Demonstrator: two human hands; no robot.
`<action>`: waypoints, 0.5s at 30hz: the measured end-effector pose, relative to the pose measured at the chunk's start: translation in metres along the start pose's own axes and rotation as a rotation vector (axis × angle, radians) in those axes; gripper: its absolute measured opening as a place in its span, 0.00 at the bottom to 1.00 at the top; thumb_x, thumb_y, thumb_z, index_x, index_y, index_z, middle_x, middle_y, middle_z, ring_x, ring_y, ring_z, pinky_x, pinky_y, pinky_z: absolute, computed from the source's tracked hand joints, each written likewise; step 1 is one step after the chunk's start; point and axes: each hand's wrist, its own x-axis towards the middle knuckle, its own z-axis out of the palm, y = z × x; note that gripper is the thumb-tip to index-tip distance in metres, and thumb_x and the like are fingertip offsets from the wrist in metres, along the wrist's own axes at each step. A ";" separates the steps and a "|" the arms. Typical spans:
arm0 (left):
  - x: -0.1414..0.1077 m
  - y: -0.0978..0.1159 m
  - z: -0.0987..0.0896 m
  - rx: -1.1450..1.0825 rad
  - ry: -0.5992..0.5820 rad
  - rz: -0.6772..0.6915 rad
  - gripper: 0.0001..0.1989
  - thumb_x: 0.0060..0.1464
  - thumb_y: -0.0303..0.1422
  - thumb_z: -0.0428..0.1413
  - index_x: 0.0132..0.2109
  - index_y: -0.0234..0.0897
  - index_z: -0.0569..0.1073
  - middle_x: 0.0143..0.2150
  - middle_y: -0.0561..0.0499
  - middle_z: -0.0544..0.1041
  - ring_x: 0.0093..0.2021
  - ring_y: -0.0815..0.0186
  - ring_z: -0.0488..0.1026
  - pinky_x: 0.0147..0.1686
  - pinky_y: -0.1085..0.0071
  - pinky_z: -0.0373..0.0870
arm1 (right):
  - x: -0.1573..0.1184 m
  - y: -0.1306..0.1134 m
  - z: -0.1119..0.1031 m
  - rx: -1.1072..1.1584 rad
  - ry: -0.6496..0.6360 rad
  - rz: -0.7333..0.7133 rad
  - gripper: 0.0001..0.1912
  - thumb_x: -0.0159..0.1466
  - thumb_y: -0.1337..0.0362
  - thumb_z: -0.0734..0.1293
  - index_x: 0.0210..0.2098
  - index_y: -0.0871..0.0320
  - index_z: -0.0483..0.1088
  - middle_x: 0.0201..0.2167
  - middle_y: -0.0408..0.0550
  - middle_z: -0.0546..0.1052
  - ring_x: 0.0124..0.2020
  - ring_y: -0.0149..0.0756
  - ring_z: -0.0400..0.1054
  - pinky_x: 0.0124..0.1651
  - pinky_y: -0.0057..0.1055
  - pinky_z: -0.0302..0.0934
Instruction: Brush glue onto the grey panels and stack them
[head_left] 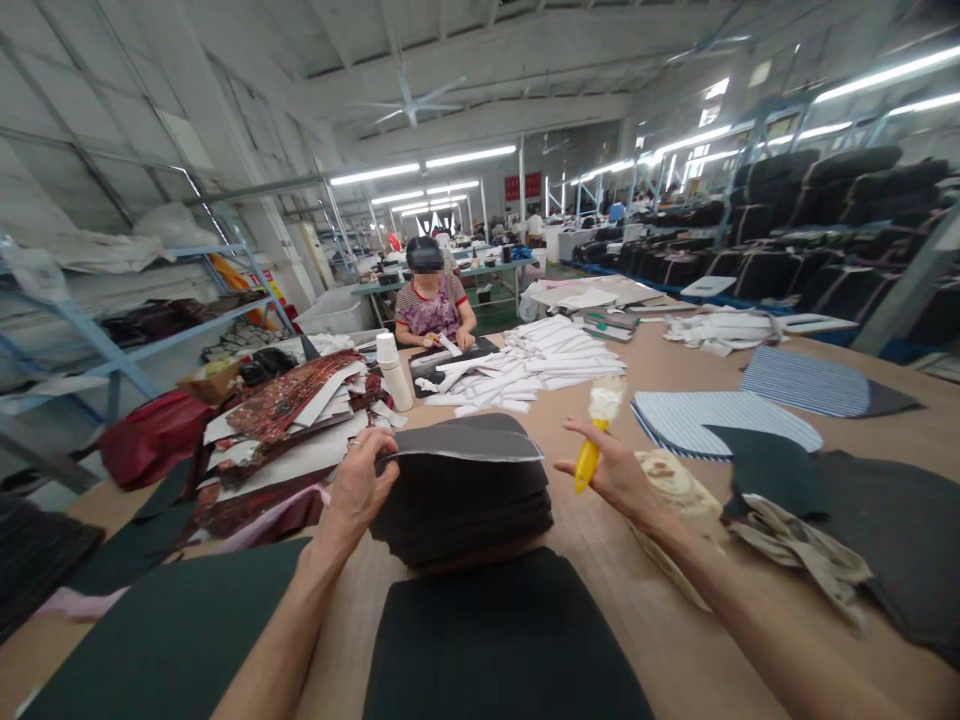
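My left hand is closed on the left edge of a dark grey fabric piece, the top one of a thick stack of dark pieces. That piece's near edge is lifted a little off the stack. To the right of the stack, my right hand holds a paintbrush by its yellow handle, its whitish bristles pointing up. Just beyond that hand's wrist sits a beige, crusted container, partly hidden by my forearm. A dark green sheet lies in front of the stack.
Across the table a person works with both hands near a heap of white strips. A white bottle stands behind the stack. Patterned cloth is piled left; striped pieces and a crumpled rag lie right.
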 end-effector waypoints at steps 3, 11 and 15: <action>0.000 0.023 -0.033 0.031 0.057 0.007 0.05 0.45 0.27 0.49 0.32 0.39 0.66 0.40 0.49 0.70 0.42 0.63 0.69 0.46 0.64 0.65 | 0.019 -0.019 0.017 -0.001 -0.001 -0.152 0.27 0.55 0.55 0.69 0.52 0.57 0.66 0.56 0.57 0.67 0.57 0.50 0.61 0.57 0.47 0.56; -0.009 0.063 -0.079 0.117 0.159 0.050 0.04 0.47 0.26 0.51 0.33 0.38 0.68 0.43 0.50 0.72 0.46 0.63 0.69 0.51 0.63 0.65 | 0.011 -0.069 0.020 0.335 -0.049 0.072 0.17 0.58 0.52 0.65 0.39 0.57 0.72 0.32 0.46 0.76 0.31 0.39 0.69 0.35 0.33 0.64; -0.038 0.055 -0.099 0.089 0.412 0.059 0.30 0.43 0.31 0.63 0.54 0.39 0.63 0.62 0.50 0.56 0.65 0.56 0.49 0.64 0.56 0.46 | -0.002 -0.098 -0.012 0.304 0.130 0.181 0.17 0.55 0.49 0.68 0.36 0.56 0.72 0.34 0.46 0.75 0.37 0.42 0.69 0.40 0.36 0.64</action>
